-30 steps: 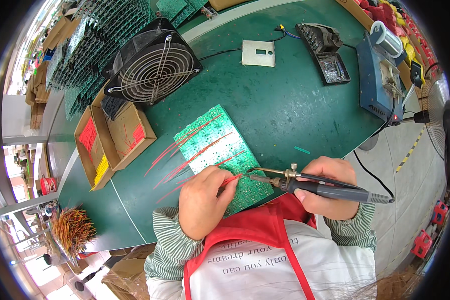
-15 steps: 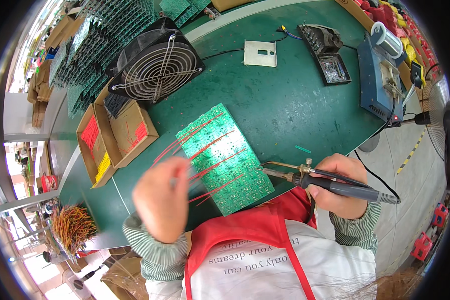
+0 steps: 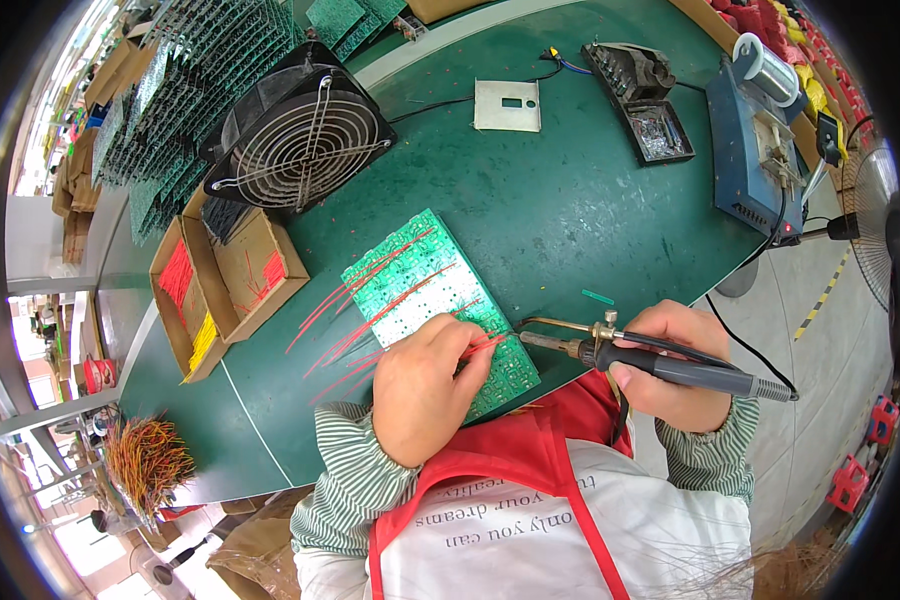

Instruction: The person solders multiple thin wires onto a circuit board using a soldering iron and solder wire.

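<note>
A green circuit board panel (image 3: 420, 300) lies at a slant in front of me, with several red wires (image 3: 365, 318) standing off its left side. Over its lower part, my left hand (image 3: 425, 385) pinches a red wire between thumb and fingers, the wire's end pointing right. My right hand (image 3: 682, 362) grips a soldering iron (image 3: 660, 367) with a thin brass solder-feed tube (image 3: 555, 325) along it. The iron's tip is at the panel's right edge, close to the wire's end; whether they touch I cannot tell.
A cardboard box (image 3: 260, 310) of red and yellow wires sits left, below a black fan (image 3: 305, 130). At the back are a flat metal plate (image 3: 507, 106) and a black tray (image 3: 658, 135). A blue soldering unit (image 3: 745, 150) with a solder spool (image 3: 767, 70) stands right.
My left hand has moved right and onto the panel, now with a red wire between its fingers. The right hand and the iron have stayed almost in place.
</note>
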A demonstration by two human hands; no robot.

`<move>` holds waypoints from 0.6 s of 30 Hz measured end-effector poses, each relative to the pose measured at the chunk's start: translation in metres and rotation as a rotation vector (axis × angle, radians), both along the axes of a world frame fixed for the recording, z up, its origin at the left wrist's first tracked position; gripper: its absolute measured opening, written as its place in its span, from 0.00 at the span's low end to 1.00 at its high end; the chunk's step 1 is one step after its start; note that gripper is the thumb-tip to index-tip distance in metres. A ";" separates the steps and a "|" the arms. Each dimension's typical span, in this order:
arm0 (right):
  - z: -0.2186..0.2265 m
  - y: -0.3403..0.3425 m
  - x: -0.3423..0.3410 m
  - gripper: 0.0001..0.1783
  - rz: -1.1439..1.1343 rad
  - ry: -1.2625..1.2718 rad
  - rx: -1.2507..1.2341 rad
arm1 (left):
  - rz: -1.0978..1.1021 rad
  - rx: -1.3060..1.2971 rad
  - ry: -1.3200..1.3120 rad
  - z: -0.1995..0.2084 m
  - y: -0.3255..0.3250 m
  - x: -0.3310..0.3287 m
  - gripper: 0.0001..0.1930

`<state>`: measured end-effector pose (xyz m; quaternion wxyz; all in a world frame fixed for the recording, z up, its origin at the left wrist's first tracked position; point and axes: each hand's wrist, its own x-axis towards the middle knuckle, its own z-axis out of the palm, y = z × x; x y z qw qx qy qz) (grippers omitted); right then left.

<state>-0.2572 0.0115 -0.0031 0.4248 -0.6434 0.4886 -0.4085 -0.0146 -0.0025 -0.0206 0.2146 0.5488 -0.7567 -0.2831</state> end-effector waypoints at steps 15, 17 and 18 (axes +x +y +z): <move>0.004 -0.001 -0.004 0.11 -0.018 0.032 -0.038 | -0.011 -0.003 0.021 0.003 0.000 0.002 0.04; 0.004 0.000 -0.004 0.11 -0.044 0.049 -0.036 | -0.035 -0.027 0.042 0.006 -0.001 0.007 0.04; 0.004 0.000 -0.003 0.11 -0.042 0.049 -0.037 | -0.032 -0.029 0.043 0.010 -0.001 0.013 0.04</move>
